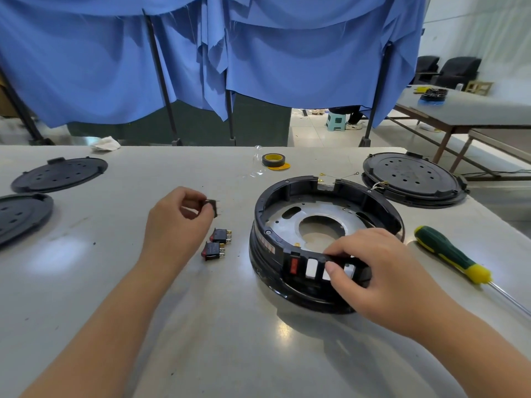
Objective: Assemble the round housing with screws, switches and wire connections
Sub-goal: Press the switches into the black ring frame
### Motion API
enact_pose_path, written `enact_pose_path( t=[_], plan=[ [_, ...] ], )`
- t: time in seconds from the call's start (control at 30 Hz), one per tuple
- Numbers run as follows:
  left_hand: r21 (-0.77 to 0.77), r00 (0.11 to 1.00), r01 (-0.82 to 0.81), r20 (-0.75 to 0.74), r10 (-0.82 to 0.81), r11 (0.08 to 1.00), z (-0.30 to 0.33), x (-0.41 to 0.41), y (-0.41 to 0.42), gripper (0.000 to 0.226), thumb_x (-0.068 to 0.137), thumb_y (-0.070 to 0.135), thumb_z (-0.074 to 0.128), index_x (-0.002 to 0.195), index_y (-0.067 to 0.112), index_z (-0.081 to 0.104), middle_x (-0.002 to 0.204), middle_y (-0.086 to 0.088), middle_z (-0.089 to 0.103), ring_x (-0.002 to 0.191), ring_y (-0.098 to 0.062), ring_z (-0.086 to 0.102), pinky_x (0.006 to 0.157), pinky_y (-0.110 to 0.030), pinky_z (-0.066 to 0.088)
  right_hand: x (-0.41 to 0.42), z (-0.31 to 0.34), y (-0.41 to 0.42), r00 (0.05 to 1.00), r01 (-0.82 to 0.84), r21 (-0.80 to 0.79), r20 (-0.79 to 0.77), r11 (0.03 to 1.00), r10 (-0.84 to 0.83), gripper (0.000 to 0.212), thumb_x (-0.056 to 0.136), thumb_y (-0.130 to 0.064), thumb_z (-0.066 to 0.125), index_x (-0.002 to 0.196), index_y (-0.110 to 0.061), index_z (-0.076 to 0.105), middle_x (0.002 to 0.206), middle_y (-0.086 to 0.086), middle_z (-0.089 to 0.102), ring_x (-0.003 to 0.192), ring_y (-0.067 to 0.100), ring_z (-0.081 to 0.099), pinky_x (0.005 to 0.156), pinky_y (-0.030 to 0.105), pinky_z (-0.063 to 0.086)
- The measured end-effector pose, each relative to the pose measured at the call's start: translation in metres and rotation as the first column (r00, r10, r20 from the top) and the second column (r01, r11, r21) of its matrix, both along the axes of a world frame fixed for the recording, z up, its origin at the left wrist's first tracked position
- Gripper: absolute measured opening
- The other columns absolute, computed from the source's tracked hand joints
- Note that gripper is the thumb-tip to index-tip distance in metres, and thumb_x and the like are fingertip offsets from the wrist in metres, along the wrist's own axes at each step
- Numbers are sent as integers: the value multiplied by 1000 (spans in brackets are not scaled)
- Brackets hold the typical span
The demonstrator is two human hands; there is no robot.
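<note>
Fingers point(339, 248) of the right hand point(385, 280) are clamping the round housing point(327, 225) at its switch slots, probably steadying it; it's sitting centre-right on the grey table point(115, 282). Left hand point(175, 225) is pinching a switch point(212, 207), likely headed for a slot. Blue curtains point(258, 53) are hanging behind.

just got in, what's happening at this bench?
A person is fitting rocker switches into a round black housing. The right hand grips its front switch panel, where one red switch already sits beside empty slots. The left hand pinches a small black switch; two more switches lie on the grey table.
</note>
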State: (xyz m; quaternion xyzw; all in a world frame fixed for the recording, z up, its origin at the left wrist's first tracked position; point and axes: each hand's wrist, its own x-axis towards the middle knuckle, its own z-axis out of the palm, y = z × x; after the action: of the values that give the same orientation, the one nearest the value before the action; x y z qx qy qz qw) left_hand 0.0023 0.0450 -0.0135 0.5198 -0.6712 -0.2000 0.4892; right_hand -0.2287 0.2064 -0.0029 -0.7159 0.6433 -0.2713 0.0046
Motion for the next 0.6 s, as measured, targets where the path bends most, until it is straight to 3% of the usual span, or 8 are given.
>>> enact_pose_path(
  t=[0.1, 0.23, 0.3, 0.43, 0.6],
  plan=[
    [-2, 956, 231, -184, -227, 973, 20, -13, 23, 18, 83, 6, 69, 81, 24, 68, 70, 9, 69, 61, 0, 62, 55, -10, 47, 0, 0, 0, 1000, -5, -7, 0, 1000, 5, 24, 81, -44, 45, 77, -29, 64, 67, -14, 61, 70, 8, 55, 82, 14, 32],
    [61, 805, 567, -249, -538, 821, 34, -29, 56, 15, 75, 9, 70, 77, 24, 72, 73, 2, 73, 66, -9, 66, 60, -16, 51, 0, -1, 0, 1000, -6, -19, 13, 1000, 7, 26, 81, -46, 44, 77, -29, 64, 67, -13, 61, 70, 8, 54, 81, 10, 31],
    [99, 761, 640, -217, -611, 762, 34, -34, 68, 14, 71, 15, 67, 79, 26, 71, 71, 2, 70, 65, -12, 65, 60, -23, 54, 0, -2, 0, 1000, -5, -29, 15, 1000, 5, 26, 81, -46, 45, 77, -30, 64, 66, -14, 61, 70, 8, 54, 81, 9, 30],
    [76, 745, 666, -9, -667, 742, 29, -43, 83, 9, 70, 20, 70, 78, 25, 68, 61, 7, 61, 54, -17, 57, 56, -36, 53, -1, -3, -2, 1000, -11, -43, 7, 999, 11, 25, 81, -45, 46, 78, -29, 65, 67, -15, 61, 70, 7, 55, 82, 18, 36],
    [60, 699, 704, 122, -705, 708, 23, -47, 89, 17, 70, 17, 78, 75, 21, 62, 61, 2, 63, 50, -5, 59, 47, -13, 40, -2, -3, -3, 1000, -22, -57, 12, 998, 23, 23, 81, -43, 48, 78, -29, 66, 67, -14, 62, 69, 8, 56, 82, 24, 39]
  ],
)
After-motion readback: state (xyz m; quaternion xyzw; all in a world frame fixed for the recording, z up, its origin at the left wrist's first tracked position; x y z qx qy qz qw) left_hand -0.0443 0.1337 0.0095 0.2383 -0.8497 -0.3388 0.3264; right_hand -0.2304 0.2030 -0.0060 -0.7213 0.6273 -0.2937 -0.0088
